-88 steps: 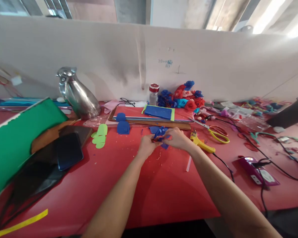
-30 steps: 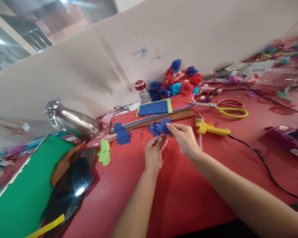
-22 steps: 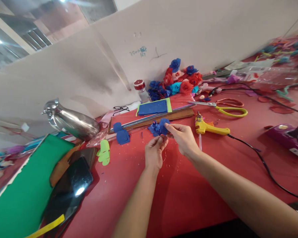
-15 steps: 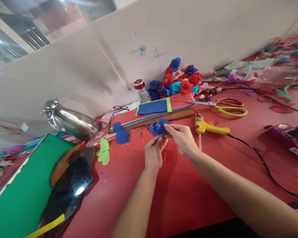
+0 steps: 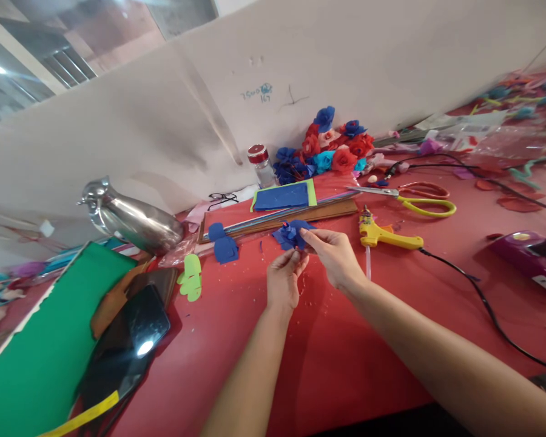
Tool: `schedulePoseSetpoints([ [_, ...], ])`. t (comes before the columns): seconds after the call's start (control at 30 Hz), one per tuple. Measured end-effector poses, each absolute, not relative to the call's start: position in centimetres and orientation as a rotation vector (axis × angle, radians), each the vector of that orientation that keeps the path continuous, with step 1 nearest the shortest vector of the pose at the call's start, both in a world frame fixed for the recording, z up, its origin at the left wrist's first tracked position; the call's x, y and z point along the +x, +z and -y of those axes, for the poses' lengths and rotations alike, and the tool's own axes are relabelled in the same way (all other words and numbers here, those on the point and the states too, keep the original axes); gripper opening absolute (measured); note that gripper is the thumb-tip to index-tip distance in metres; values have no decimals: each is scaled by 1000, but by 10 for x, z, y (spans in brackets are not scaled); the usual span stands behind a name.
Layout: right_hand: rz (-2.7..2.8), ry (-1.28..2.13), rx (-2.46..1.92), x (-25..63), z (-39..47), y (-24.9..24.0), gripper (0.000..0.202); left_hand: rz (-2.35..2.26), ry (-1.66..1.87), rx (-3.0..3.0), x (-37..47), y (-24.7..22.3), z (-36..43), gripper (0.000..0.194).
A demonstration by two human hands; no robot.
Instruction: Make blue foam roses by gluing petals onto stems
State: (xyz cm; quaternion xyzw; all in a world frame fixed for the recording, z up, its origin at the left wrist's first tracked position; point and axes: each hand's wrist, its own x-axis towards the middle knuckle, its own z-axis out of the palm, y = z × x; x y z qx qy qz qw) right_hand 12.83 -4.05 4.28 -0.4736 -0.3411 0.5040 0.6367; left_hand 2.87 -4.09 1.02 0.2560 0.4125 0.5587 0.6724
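A blue paper flower (image 5: 287, 234) is held between my two hands above the red table. My left hand (image 5: 284, 280) pinches it from below, near its base. My right hand (image 5: 334, 252) is closed with thumb and finger on a blue petal at the flower's right side. The base is mostly hidden by my fingers. Blue cut-out petals (image 5: 226, 249) lie to the left, with light green cut-outs (image 5: 190, 278) beyond them. Right of my hands rests a yellow glue gun (image 5: 389, 237) with its glue stick pointing toward me.
Scissors (image 5: 423, 206) lie behind the glue gun. Finished paper flowers (image 5: 330, 145) are heaped against the wall beside a red-lidded jar (image 5: 264, 173). A steel jug (image 5: 136, 218), a phone (image 5: 141, 328) and a green board (image 5: 50, 340) take up the left. A black cord (image 5: 477, 291) crosses the right.
The blue petal under my right fingers now sits folded closer against the flower. Both hands keep nearly the same place and grip; the whole view has shifted slightly.
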Motion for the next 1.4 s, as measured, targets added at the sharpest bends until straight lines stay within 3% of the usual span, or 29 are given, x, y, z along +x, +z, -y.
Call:
schedulePoseSetpoints([
  [0.27,809,1136,-1121,127,41,43,32,-944,1248,576,29,10,41,29],
  [0.53,822,1215,-1057,129,44,47,15,-872,1282,554,30,13,43,27],
  [0.7,782,1281,-1007,130,46,51,21,-864,1286,598,30,15,43,27],
  [1.13,813,1297,-1043,133,41,41,9,-857,1302,547,29,11,40,29],
  [1.4,793,1296,-1078,130,41,39,14,-844,1308,536,29,13,40,32],
])
